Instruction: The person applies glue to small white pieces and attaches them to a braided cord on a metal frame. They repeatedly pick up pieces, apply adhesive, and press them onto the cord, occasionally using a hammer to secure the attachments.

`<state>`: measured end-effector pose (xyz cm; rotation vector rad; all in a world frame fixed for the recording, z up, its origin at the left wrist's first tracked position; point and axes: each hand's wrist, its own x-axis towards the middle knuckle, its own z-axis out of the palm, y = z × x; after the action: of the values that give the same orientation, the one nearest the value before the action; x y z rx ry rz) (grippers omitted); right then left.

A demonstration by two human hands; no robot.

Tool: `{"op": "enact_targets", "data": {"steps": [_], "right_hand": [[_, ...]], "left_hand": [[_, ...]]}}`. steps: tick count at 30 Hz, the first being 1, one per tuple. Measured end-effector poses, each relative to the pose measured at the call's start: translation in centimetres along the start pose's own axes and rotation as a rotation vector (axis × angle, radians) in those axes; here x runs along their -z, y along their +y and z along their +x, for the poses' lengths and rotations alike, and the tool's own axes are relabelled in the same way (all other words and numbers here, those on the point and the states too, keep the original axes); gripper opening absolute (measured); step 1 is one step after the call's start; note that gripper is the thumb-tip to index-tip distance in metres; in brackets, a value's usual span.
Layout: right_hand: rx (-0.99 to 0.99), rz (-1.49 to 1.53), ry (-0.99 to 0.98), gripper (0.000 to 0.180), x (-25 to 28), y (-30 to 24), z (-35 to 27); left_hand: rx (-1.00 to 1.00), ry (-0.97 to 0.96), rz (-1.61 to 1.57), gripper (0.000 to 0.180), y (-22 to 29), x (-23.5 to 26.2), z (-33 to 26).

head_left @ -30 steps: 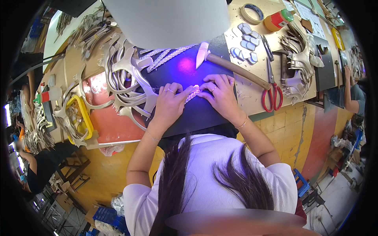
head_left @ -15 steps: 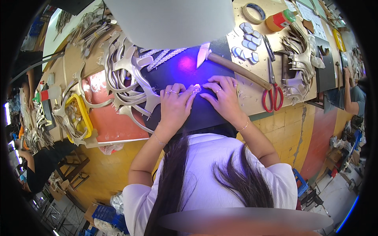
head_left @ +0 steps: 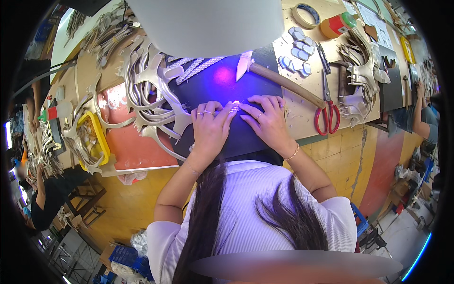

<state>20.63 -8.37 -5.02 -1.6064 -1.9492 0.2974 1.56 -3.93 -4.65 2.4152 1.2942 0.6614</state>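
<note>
Over a black mat (head_left: 265,57), the thumb and fingers of my left hand (head_left: 209,128) pinch a short piece of silver braided strap (head_left: 234,108). My right hand (head_left: 268,120) has its fingers bent, with thumb and fingertips closed at the right end of the same piece. Whether a thread or something else is between those fingertips is too small to make out. Longer braided straps (head_left: 196,68) lie beyond my left hand. Beside it are piled metallic sandal-like strap pieces (head_left: 165,94). A wooden-handled hammer (head_left: 288,84) lies beyond my right hand.
Red-handled scissors (head_left: 327,102) and grey-white rounded pads (head_left: 299,49) lie to the right, below a tape roll (head_left: 296,14) and a bottle (head_left: 333,26). A large white cover (head_left: 208,28) overhangs the mat. A yellow basket (head_left: 103,142) sits left; other people work at both sides.
My right hand has shifted slightly left, its fingertips now closer against the braided piece. My left hand keeps its pinch, almost unmoved. At far left, another person's arm has changed position.
</note>
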Motion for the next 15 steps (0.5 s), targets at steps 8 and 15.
{"op": "enact_targets", "data": {"steps": [8,15], "right_hand": [[0.001,-0.007,-0.012,0.032,0.04,0.15,-0.10],[0.008,-0.016,-0.017,0.031,0.06,0.18,-0.16]], "left_hand": [[0.070,-0.009,-0.009,0.026,0.19,-0.33,0.04],[0.106,-0.023,-0.037,0.027,0.17,-0.27,0.08]]}}
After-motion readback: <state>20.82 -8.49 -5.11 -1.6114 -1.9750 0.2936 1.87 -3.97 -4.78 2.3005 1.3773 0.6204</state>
